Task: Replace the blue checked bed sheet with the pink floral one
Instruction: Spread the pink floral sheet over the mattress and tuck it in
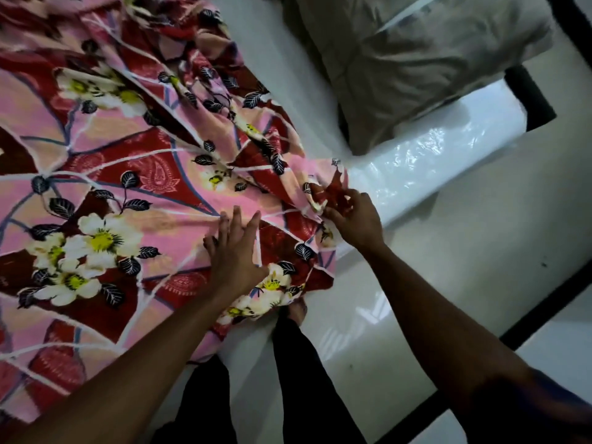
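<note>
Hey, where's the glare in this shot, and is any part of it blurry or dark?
Head view: strong glare on the shiny, plastic-looking mattress edge below the pillow; head view: the pink floral sheet is smeared by motion blur toward the top left, sharper near the middle; head view: the bottom of the frame lies in dim light.

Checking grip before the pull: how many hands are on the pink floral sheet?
2. The left hand rests flat on the pink floral sheet; the right hand pinches its bunched edge beside the bare mattress.
</note>
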`<act>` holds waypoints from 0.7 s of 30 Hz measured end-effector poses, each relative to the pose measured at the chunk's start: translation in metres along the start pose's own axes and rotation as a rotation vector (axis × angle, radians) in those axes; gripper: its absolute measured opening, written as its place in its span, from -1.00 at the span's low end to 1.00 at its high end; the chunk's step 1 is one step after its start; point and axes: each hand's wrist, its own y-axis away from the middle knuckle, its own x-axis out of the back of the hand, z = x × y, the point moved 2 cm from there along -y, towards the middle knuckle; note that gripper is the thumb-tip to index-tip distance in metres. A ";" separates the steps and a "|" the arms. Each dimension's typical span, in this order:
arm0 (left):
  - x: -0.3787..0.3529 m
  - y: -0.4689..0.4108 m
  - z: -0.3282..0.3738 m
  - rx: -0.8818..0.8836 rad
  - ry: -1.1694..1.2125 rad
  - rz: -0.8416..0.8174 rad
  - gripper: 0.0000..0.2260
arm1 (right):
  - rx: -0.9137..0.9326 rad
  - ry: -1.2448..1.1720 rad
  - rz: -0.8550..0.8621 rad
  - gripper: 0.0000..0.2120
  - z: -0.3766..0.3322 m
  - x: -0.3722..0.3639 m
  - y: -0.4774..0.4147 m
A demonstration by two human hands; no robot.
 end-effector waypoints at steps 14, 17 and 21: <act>0.010 -0.051 0.065 0.038 -0.101 -0.048 -0.45 | -0.361 -0.456 0.790 -0.79 0.074 0.109 -0.021; 0.032 -0.063 0.073 0.034 0.037 0.098 -0.76 | -0.191 -0.479 0.892 -0.86 0.062 0.119 -0.020; 0.052 -0.079 0.087 -0.162 0.147 0.250 -0.94 | -0.029 -0.631 0.969 -0.89 0.045 0.111 -0.007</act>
